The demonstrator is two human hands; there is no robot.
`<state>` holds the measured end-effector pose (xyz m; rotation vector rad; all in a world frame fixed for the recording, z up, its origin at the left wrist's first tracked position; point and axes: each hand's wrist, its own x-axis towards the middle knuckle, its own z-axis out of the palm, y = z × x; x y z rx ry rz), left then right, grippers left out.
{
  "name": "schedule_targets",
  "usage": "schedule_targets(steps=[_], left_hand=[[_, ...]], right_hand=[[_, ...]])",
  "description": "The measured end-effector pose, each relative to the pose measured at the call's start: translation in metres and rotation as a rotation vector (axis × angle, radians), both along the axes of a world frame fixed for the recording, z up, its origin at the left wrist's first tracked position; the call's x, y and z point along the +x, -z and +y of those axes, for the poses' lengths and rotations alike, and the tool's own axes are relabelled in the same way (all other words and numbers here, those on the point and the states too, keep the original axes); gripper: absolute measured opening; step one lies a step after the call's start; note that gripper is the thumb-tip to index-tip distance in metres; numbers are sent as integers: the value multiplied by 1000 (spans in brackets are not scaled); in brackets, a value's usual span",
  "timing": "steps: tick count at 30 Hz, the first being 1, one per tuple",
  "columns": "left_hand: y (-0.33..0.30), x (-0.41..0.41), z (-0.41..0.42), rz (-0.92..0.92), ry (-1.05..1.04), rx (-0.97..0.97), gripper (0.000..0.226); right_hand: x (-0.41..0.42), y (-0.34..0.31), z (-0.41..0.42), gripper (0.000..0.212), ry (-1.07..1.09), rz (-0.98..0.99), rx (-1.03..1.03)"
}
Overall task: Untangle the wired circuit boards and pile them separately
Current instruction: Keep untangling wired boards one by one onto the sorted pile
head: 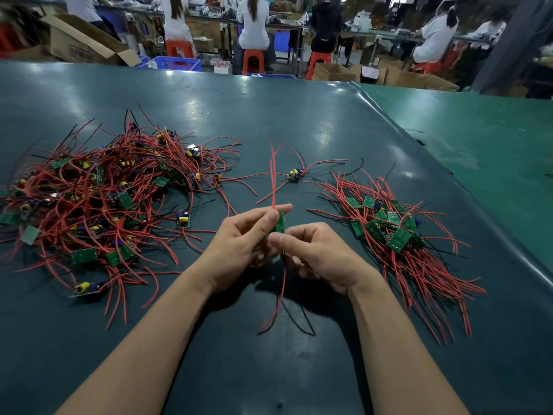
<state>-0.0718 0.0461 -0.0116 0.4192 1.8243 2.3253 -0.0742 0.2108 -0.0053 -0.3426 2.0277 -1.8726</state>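
Both hands meet at the table's middle around one small green circuit board (280, 225). My left hand (242, 244) pinches its upper end, where red wires rise toward the far side. My right hand (314, 253) pinches its lower end, from which red and black wires hang down. A big tangled heap of boards with red and black wires (98, 199) spreads over the left of the table. On the right lies a tidier pile of boards (389, 232), their wires combed toward me. A single wired board (294, 176) lies alone beyond my hands.
The dark green table mat (269, 109) ends in a raised fold on the right, next to a lighter green surface (478, 139). Beyond the far edge, people sit on red stools among cardboard boxes and a blue crate (176, 62).
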Motion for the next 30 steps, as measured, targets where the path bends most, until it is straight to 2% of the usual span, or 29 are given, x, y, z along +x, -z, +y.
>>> schedule_targets(steps=[5,9,11,16,20,22,26,28,30], left_hand=[[0,0,0,-16,5,-58,38],[-2,1,-1,-52,26,-18,35],[-2,1,-1,-68,39,-8,36],[-3,-2,-1,-126,46,87,38],[-2,-9,-4,-72,-177,202,39],[-3,-13,-10,-19,-379,283,36],[-4,-16,-24,143,-781,274,25],[-4,-16,-24,150,-851,262,25],[-3,-16,-21,148,-873,214,25]], right_hand=[[-1,0,0,17,56,27,-63],[-2,0,-1,34,71,-9,-91],[-2,-2,1,34,75,-42,-93],[-1,-3,-3,7,152,-38,-183],[-4,-8,-5,9,410,52,-341],[-6,-10,-3,9,526,115,-445],[-13,-15,2,22,785,194,-679],[-16,-16,5,23,914,186,-784],[-16,-13,6,14,1016,97,-878]])
